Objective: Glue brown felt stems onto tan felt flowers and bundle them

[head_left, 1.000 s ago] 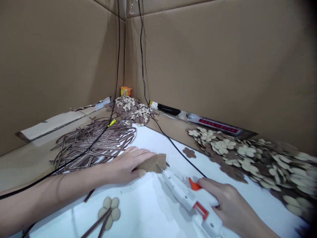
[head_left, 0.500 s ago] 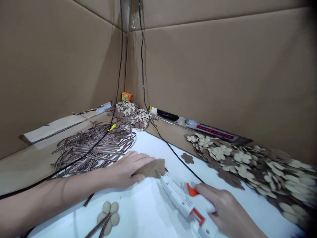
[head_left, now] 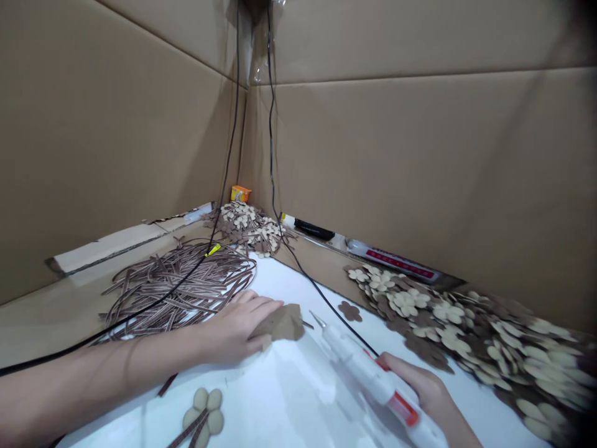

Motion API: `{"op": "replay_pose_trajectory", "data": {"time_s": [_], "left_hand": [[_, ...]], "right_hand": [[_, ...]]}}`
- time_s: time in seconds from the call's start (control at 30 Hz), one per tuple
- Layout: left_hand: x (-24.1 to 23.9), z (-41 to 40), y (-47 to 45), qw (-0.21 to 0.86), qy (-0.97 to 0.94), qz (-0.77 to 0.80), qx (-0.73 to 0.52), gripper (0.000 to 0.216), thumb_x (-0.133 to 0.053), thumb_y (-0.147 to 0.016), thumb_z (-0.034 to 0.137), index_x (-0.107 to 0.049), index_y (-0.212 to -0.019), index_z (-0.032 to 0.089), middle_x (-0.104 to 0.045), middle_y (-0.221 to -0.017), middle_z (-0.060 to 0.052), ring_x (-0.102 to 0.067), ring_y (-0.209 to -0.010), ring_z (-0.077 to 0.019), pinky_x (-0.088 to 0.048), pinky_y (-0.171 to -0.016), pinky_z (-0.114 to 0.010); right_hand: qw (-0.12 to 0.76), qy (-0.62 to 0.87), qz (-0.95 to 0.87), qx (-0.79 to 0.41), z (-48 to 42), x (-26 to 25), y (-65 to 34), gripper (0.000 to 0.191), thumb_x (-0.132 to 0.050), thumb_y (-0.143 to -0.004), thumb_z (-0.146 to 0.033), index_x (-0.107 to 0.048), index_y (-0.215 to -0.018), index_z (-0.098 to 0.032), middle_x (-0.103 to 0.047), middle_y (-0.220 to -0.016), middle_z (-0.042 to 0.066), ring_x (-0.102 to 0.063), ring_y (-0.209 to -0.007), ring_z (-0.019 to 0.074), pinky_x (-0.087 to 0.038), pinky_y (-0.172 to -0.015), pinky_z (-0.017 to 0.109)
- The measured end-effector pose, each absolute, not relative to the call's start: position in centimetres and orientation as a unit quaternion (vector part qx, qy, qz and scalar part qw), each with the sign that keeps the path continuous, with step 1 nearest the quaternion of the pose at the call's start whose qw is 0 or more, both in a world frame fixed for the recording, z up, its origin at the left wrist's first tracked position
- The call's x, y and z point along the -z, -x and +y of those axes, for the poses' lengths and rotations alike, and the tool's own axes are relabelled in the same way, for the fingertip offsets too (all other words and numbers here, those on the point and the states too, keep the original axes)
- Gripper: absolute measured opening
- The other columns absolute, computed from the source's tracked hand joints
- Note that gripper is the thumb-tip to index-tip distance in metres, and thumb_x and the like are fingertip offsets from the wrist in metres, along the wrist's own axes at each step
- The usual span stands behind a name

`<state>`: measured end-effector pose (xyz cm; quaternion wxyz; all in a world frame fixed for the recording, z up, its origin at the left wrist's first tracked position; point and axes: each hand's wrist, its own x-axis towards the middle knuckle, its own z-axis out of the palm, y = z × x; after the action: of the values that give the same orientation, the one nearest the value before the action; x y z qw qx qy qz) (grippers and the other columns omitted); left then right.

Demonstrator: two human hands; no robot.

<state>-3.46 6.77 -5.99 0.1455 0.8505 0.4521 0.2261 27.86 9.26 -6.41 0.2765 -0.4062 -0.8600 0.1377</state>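
My left hand (head_left: 237,326) rests on the white work surface, its thumb and fingers gripping a flat brown piece (head_left: 283,322) with an uneven edge, which looks like card or felt. A bit of striped ribbon (head_left: 308,325) shows beyond its right side. In my right hand (head_left: 426,389) is a white hot glue gun (head_left: 368,367) with red-orange parts, slightly blurred. Its metal nozzle points up and left, apart from the brown piece. Nearer to me lies a beige padded flower (head_left: 214,422) with striped ribbon ends across it.
A heap of striped ribbons (head_left: 172,283) lies behind my left arm. Beige and brown flower cutouts (head_left: 448,336) pile up at right; more flowers (head_left: 249,221) fill the far corner. A black cable (head_left: 317,286) crosses the surface. Cardboard walls (head_left: 396,155) enclose it.
The glue gun's nozzle has come off the brown piece and moved right with my right hand. My left hand stays on the piece. The whole view has shifted slightly.
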Motion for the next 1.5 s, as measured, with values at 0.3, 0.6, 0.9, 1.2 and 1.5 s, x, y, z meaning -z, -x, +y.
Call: {"op": "replay_pose_trajectory", "data": {"time_s": [0.3,0.6,0.9,1.2,1.5], "left_hand": [[7.3,7.5,3.9,0.073,-0.780,0.586,-0.207,0.049,-0.038,-0.088,0.030,-0.038,-0.134,0.013,-0.038,-0.141,-0.012,-0.016,-0.135,-0.0299,-0.016,-0.109,-0.054],[5.4,7.4,4.5,-0.193,-0.810,0.431,-0.348,0.031,-0.042,-0.086,0.016,-0.053,-0.115,0.015,-0.054,-0.120,-0.011,-0.033,-0.121,-0.0275,-0.026,-0.103,-0.050],[2.9,3.7,-5.4,-0.030,-0.978,0.188,-0.086,0.016,-0.046,-0.084,0.019,-0.058,-0.096,0.018,-0.064,-0.089,-0.006,-0.055,-0.080,-0.0187,-0.041,-0.073,-0.032],[1.3,13.9,-17.0,0.475,-0.694,0.445,-0.309,0.028,-0.036,-0.089,0.015,-0.054,-0.110,0.013,-0.061,-0.098,-0.006,-0.057,-0.059,-0.0087,-0.045,-0.053,-0.021],[4.4,19.6,-21.1,0.479,-0.613,0.566,-0.275,0.033,-0.052,-0.088,0.032,-0.051,-0.116,0.014,-0.055,-0.115,-0.009,-0.057,-0.097,-0.0200,-0.049,-0.081,-0.040]], "right_hand": [[0.315,0.556,-0.691,-0.339,9.5,5.0,-31.1,0.036,-0.059,-0.070,-0.057,-0.061,-0.063,-0.022,-0.054,-0.051,0.001,-0.054,-0.055,0.0190,-0.045,-0.052,0.026],[0.437,0.542,-0.608,-0.382,8.7,3.6,-34.4,0.037,-0.058,-0.073,-0.057,-0.056,-0.071,-0.020,-0.054,-0.064,0.000,-0.044,-0.053,0.0134,-0.041,-0.056,0.027],[0.447,0.575,-0.624,-0.283,7.1,2.9,-37.5,0.039,-0.057,-0.070,-0.061,-0.054,-0.065,-0.022,-0.052,-0.063,0.001,-0.049,-0.060,0.0181,-0.046,-0.058,0.030],[0.559,0.527,-0.568,-0.296,7.7,3.0,-39.2,0.048,-0.063,-0.069,-0.055,-0.059,-0.103,-0.023,-0.041,-0.058,-0.004,-0.035,-0.048,0.0129,-0.030,-0.042,0.027],[0.606,0.524,-0.527,-0.283,8.4,4.8,-38.9,0.053,-0.064,-0.069,-0.052,-0.056,-0.112,-0.021,-0.039,-0.059,-0.004,-0.032,-0.047,0.0115,-0.024,-0.038,0.025]]}}
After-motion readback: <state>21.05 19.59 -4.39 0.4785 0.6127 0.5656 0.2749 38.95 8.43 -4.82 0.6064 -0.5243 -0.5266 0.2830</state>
